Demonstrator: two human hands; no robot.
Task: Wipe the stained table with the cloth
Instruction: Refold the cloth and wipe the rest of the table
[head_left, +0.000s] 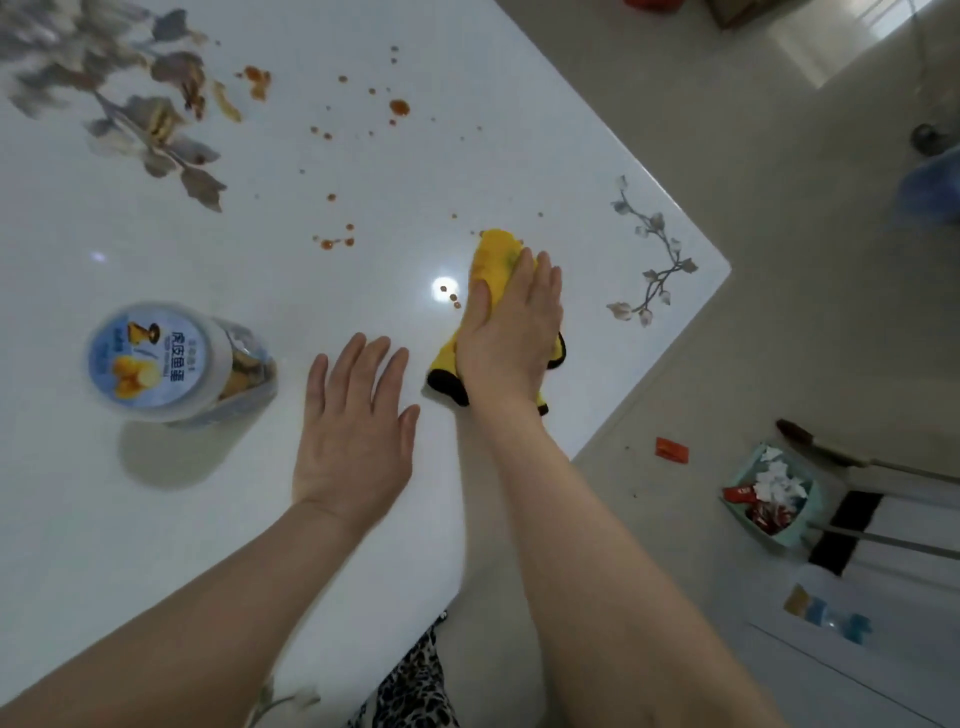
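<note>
We're barely started: right hand (511, 332) pressing flat on cloth (496, 262), left hand (358, 431) flat, empty on surface (78, 493), far-left stains (399, 107) unwiped.

left hand (358, 431) palm down, flat, fingers (363, 364) straight, spread. right hand (511, 332) further forward, palm down, fingers straight, together, pressing down. left forearm (208, 597), right forearm (571, 545) bare, stretched forward.

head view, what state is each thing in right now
table, spattered with reddish-orange stains
yellow cloth, bunched, pressed down under the right hand
right hand, fingers straight, pressing the cloth
left hand, open, flat on the table
snack jar, upright, lid on
waste bin, on the floor, holding wrappers
</note>
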